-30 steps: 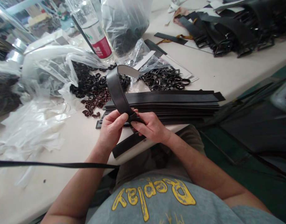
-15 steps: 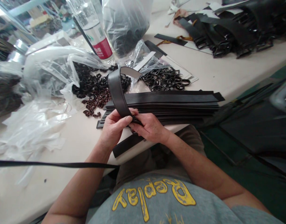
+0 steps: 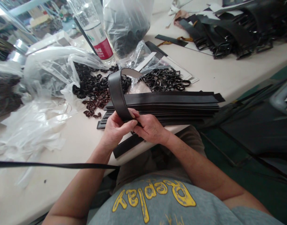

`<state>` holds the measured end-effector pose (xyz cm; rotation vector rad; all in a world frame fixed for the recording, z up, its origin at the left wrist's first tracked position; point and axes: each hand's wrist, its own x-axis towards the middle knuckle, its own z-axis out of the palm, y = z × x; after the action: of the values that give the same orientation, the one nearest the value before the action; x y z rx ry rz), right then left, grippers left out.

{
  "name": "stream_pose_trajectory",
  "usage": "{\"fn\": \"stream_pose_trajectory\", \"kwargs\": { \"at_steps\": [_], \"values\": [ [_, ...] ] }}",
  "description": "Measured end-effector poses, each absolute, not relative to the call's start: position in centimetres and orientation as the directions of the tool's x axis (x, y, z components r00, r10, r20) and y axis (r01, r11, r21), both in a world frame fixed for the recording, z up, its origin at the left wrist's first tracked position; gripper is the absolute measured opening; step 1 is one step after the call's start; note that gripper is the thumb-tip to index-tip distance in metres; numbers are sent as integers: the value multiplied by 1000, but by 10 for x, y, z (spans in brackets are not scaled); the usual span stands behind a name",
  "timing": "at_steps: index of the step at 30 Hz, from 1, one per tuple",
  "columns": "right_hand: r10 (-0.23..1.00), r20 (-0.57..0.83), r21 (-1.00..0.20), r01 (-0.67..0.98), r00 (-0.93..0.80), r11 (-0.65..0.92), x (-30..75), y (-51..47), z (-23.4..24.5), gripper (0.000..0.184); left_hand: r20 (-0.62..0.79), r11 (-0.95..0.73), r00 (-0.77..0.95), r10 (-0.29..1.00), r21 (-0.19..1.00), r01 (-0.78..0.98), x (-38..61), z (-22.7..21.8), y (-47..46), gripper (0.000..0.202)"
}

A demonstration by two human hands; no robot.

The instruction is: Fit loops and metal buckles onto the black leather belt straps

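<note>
A black belt strap [image 3: 116, 93] arches up from my hands and curls back over the table, its pale underside showing at the top of the loop. My left hand [image 3: 116, 127] pinches the strap's near end between thumb and fingers. Against it, my right hand [image 3: 150, 127] is closed on the same end; a small dark part shows between the fingertips, mostly hidden. Just beyond the hands lies a stack of black straps [image 3: 171, 99]. Behind the loop are piles of black belt loops [image 3: 93, 76], brown belt loops [image 3: 96, 101] and black buckles [image 3: 165, 79].
A bottle with a red label [image 3: 103, 49] and a plastic bag of dark pieces [image 3: 126, 28] stand at the back. Crumpled clear plastic [image 3: 37, 125] covers the left side. Belts with buckles [image 3: 232, 34] are heaped at the far right. A dark cord [image 3: 51, 165] crosses the left foreground.
My left thumb has slid slightly to the right over the strap's end, covering more of the dark part. The strap's loop has barely shifted.
</note>
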<state>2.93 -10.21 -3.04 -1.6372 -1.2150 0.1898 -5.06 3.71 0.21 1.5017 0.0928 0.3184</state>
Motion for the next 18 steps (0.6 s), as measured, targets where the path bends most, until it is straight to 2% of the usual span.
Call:
{"fn": "stream_pose_trajectory", "kwargs": {
  "at_steps": [4,8,13,18],
  "values": [
    [769,443,-783,616,462,81,30,-102,-33,29,134,-10,953,270,991,-137,-50,0,35,30],
    [746,474,-768,634,467,91,30,-101,-34,26,153,-13,931,331,987,-158,-49,0,30,24],
    [732,495,-798,579,469,169,29,-101,-32,21,105,86,928,356,986,-145,-52,0,27,21],
    [735,450,-837,526,508,149,29,-102,-28,27,83,174,914,398,971,-164,-51,3,25,22]
  ]
}}
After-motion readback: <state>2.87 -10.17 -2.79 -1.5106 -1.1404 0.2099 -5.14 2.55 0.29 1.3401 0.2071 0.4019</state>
